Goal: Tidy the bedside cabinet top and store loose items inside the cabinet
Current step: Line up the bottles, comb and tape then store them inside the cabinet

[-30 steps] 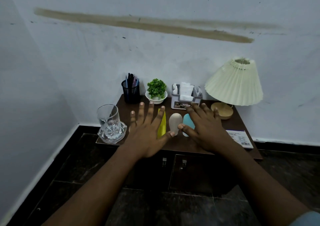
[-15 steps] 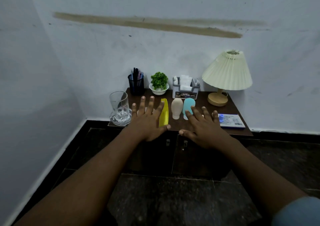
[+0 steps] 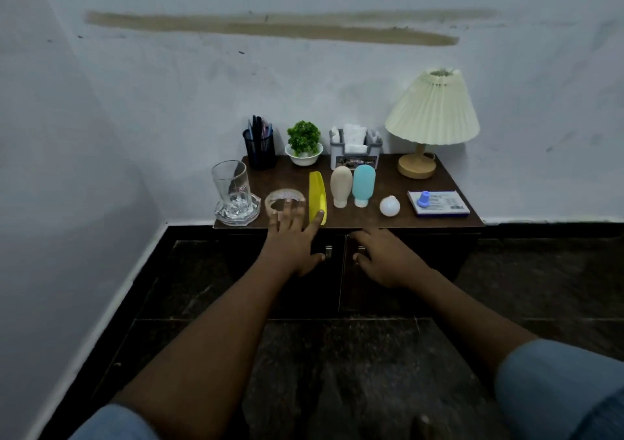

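Note:
A dark wooden bedside cabinet stands against the wall, its two doors closed. On its top lie a tape roll, a yellow comb, a beige bottle, a blue bottle, a white ball and a small box with a blue cap on it. My left hand is spread flat over the front edge, fingertips over the tape and comb. My right hand hangs before the right door by its handle, fingers relaxed, holding nothing.
A glass on a crystal dish stands at the front left corner. Along the back are a pen holder, a small potted plant, a tissue organizer and a pleated lamp. Dark tiled floor lies below.
The view has pulled back from the cabinet. Both hands have drawn toward the front edge; the right hand has dropped off the top to the door front, uncovering the tape, ball and box.

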A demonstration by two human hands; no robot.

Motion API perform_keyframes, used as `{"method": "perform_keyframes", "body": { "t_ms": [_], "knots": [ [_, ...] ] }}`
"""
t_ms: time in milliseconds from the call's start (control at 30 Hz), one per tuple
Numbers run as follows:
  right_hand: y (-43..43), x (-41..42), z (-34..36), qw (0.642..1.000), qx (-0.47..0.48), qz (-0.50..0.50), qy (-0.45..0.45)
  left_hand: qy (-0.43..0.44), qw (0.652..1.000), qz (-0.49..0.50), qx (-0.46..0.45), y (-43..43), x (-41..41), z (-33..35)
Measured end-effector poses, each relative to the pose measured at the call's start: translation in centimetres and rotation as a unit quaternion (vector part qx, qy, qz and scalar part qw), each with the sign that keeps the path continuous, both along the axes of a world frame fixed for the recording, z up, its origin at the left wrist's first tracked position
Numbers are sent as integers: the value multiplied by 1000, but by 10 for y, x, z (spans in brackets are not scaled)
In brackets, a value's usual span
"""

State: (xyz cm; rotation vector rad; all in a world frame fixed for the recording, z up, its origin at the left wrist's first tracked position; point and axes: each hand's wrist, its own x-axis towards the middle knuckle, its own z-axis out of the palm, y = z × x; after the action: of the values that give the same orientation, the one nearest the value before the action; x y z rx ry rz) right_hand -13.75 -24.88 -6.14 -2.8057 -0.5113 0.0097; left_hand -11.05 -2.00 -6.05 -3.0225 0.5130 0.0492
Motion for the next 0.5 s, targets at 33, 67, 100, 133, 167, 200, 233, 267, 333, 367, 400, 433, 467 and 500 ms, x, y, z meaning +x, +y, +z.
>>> {"method": "perform_keyframes", "body": {
  "t_ms": [33,67,100,133,167,200,233,267,333,367,400,433,467,500],
  "knots": [
    [3,-4,-12,997,62,-38,34,-13,1000,-19,10,2,-3,-8],
    [8,-7,-24,988,115,-85,61,-20,999,-43,22,4,-7,-14],
    [13,-8,-37,974,163,-137,82,-20,997,-71,35,6,-10,-19],
    [18,-8,-49,954,208,-194,100,-20,994,-97,44,6,-13,-24],
    [23,-8,-60,927,252,-250,119,-22,992,-117,45,4,-15,-26],
    [28,-8,-70,898,294,-297,136,-26,991,-129,38,1,-17,-27],
    [33,-8,-78,872,334,-328,146,-30,990,-137,28,-3,-18,-27],
    [38,-7,-85,845,377,-349,148,-31,988,-149,20,-7,-17,-27],
    [47,-4,-90,782,478,-378,134,-32,984,-174,13,-14,-17,-30],
    [50,-2,-89,746,525,-392,121,-34,982,-184,11,-18,-17,-32],
    [52,0,-86,713,562,-405,107,-36,981,-191,7,-21,-17,-34],
    [52,2,-84,687,589,-414,100,-35,979,-198,2,-24,-16,-35],
    [53,4,-82,667,607,-418,107,-32,978,-205,-6,-28,-15,-34],
    [52,5,-80,655,620,-414,127,-25,977,-213,-17,-33,-13,-33]
  ]
}}
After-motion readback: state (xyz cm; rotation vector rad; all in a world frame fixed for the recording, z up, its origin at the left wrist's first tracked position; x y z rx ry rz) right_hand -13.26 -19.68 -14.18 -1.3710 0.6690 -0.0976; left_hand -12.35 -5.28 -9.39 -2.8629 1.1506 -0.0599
